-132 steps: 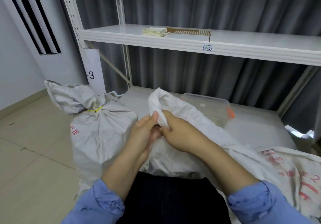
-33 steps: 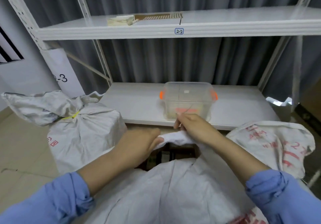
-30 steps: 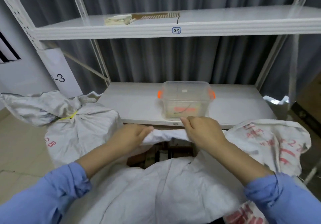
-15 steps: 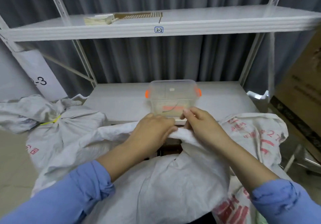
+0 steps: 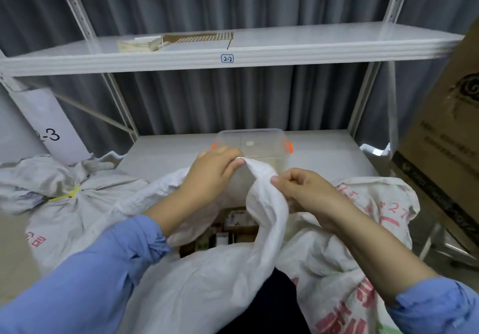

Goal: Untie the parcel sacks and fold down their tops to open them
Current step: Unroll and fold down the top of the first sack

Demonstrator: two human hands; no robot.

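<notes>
- Left grip and right grip each pinch the white rim of the open sack, centre frame, a fold raised between them.
- Tied sack sits at 9 o'clock; clear bin at 12, just behind the rim.

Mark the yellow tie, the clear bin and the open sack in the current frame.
yellow tie (image 5: 64, 195): head view, middle of the strap.
clear bin (image 5: 261, 148): head view, its front wall.
open sack (image 5: 268, 204): head view, raised fold of its rim.
</notes>
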